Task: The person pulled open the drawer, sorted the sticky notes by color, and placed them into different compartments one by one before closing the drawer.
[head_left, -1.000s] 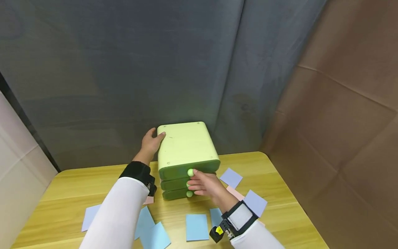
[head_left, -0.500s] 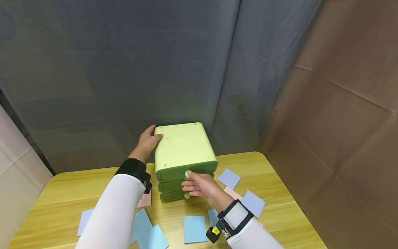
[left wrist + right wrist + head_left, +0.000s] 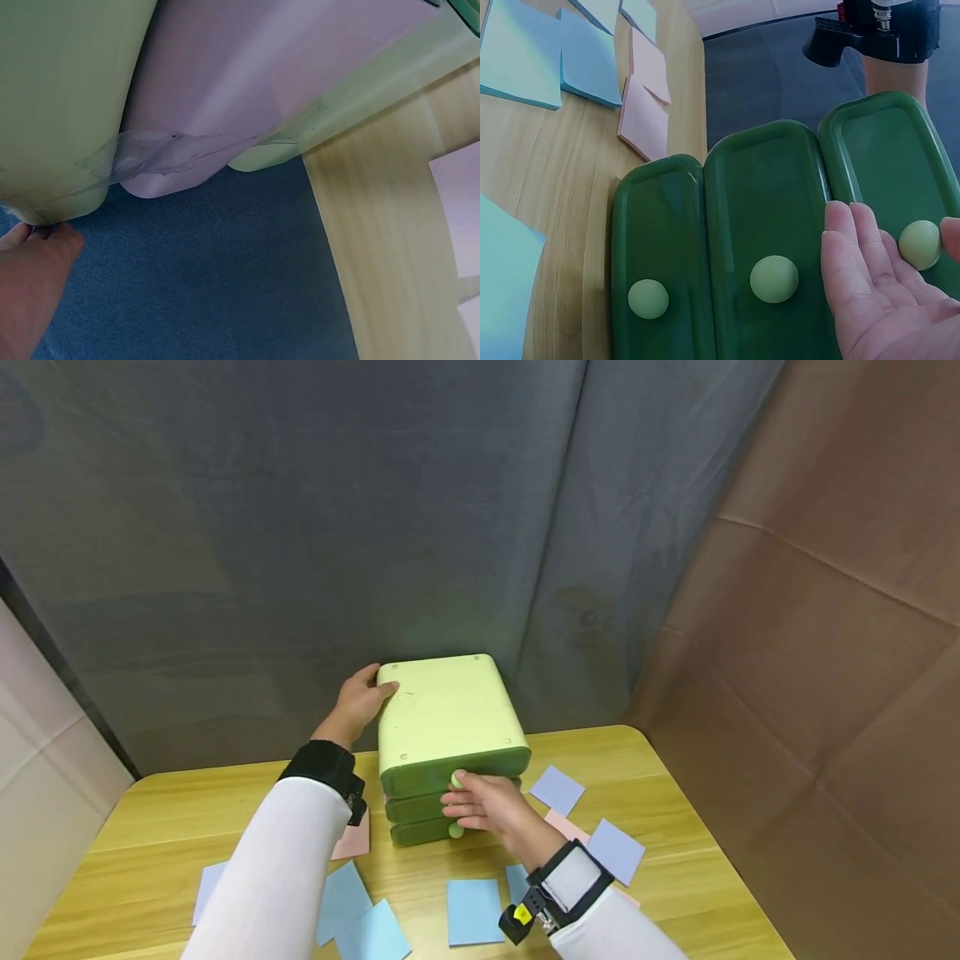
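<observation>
A small drawer cabinet (image 3: pixel 450 714) with a pale green top and three dark green fronts stands near the table's back edge. My left hand (image 3: pixel 356 702) grips its rear left corner, thumb on the top; in the left wrist view the fingertips (image 3: pixel 66 238) curl at the back edge. At the front, my right hand (image 3: pixel 497 810) pinches the round light green knob (image 3: pixel 920 245) of the top drawer between thumb and fingers. The right wrist view shows the middle knob (image 3: pixel 774 279) and bottom knob (image 3: pixel 648 299) untouched. A lavender middle tier (image 3: pixel 202 82) shows along the side.
Sticky notes lie around the cabinet on the wooden table (image 3: pixel 675 877): blue notes (image 3: pixel 475 912) in front, purple notes (image 3: pixel 615 850) on the right, a pink note (image 3: pixel 352 839) by the left wrist. A grey curtain (image 3: pixel 337 527) hangs close behind, with a brown one (image 3: pixel 825 652) to the right.
The left forearm has shifted slightly left, uncovering more of the pink note. My right fingers have moved slightly left over the middle knob, hiding it in the head view. The cabinet looks unmoved.
</observation>
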`<state>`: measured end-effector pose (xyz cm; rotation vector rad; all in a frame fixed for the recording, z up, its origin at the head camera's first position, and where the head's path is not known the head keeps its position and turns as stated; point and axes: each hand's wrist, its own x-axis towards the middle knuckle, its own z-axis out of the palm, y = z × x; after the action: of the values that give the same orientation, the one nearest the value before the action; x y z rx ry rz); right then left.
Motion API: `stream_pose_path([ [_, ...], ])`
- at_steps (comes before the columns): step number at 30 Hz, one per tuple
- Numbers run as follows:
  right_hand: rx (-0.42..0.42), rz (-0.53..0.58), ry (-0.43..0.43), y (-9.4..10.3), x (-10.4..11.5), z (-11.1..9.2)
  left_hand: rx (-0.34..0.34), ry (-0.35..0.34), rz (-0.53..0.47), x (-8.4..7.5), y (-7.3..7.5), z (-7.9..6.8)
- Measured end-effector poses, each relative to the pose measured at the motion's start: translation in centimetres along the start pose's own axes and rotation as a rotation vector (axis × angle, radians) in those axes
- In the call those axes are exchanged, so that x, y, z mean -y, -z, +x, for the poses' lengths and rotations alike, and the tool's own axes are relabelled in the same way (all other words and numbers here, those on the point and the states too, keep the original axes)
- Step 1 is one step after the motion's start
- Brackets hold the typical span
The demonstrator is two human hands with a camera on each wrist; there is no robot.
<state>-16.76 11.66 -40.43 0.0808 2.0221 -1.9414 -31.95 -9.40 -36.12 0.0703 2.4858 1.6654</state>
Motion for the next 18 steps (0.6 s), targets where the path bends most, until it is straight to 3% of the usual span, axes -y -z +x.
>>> stream_pose_path([
  [11, -0.003, -0.020, 0.025, 0.3, -0.2, -1.0, 0.006, -0.001, 0.033, -0.1, -0.3, 0.3],
  [18, 0.027, -0.054, -0.014, 0.2, -0.8, -2.5, 0.008, 0.015, 0.034, 0.1, -0.3, 0.5],
])
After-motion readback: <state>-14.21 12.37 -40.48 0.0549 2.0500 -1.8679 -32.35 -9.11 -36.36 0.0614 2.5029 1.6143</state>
